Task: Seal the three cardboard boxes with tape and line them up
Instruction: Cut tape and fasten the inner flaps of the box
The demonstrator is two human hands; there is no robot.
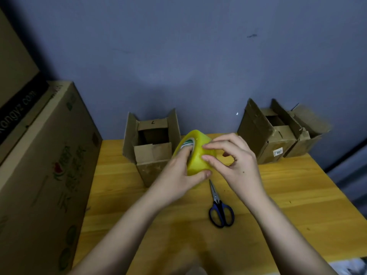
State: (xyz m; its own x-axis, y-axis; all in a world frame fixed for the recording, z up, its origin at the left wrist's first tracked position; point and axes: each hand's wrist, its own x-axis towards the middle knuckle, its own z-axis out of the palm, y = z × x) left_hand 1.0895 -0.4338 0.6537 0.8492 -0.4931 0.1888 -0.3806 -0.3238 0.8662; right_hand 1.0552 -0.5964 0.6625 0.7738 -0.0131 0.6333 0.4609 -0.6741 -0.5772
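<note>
A thick yellow tape roll (195,155) is held up above the wooden table (297,195). My left hand (178,175) grips it with fingers in its core and the thumb under it. The fingertips of my right hand (232,155) press and pick at the roll's outer face. One open cardboard box (153,153) stands just behind the roll, flaps up. Two more open boxes stand at the back right: one with a label (272,139) and another (305,132) touching it on its right.
Blue-handled scissors (220,207) lie shut on the table just below my hands. A large printed carton (43,165) stands against the table's left edge, another above it. A grey-blue wall runs behind the table.
</note>
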